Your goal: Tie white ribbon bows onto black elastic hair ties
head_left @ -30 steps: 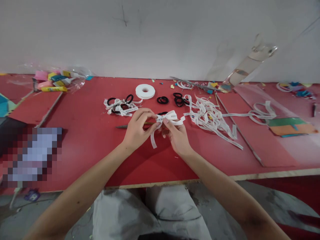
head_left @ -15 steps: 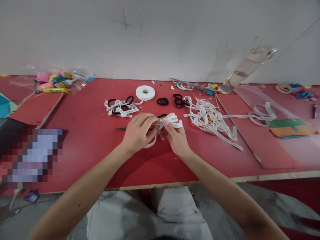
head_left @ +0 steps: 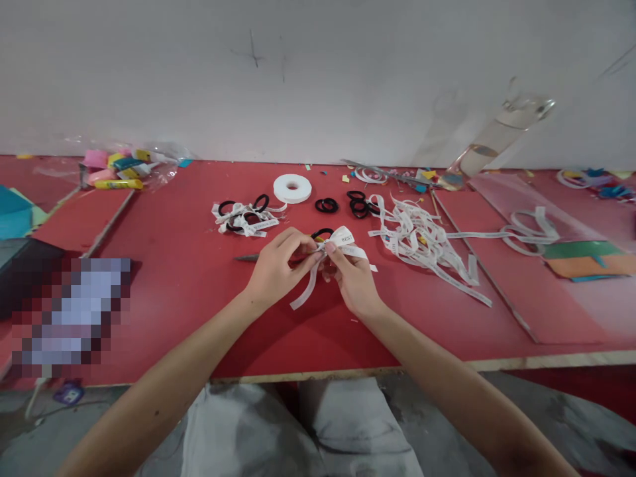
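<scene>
Both hands meet over the red table around a white printed ribbon [head_left: 344, 237] folded in loops, with lettering such as "BEST" showing. My left hand [head_left: 278, 266] pinches the ribbon near its middle; one tail hangs down below the fingers. My right hand [head_left: 354, 277] grips the looped part between thumb and fingers. A black hair tie [head_left: 322, 234] shows just behind the fingertips, against the ribbon. Partly under my left hand lies a dark pointed tool [head_left: 246, 258], its rest hidden. Behind are ribboned hair ties [head_left: 244, 216] and loose black hair ties [head_left: 326, 205].
A white ribbon roll [head_left: 292, 189] stands behind the hands. To the right lies a tangled ribbon pile [head_left: 415, 232], with scissors [head_left: 387, 173] and a leaning clear bottle [head_left: 489, 147] beyond. A blurred-out phone-like object [head_left: 82, 311] and a bag of coloured items [head_left: 122, 165] are at left.
The left fingers have shifted at the ribbon's middle, and its tail now hangs straighter and longer below them. More of the black hair tie shows. The view has shifted slightly.
</scene>
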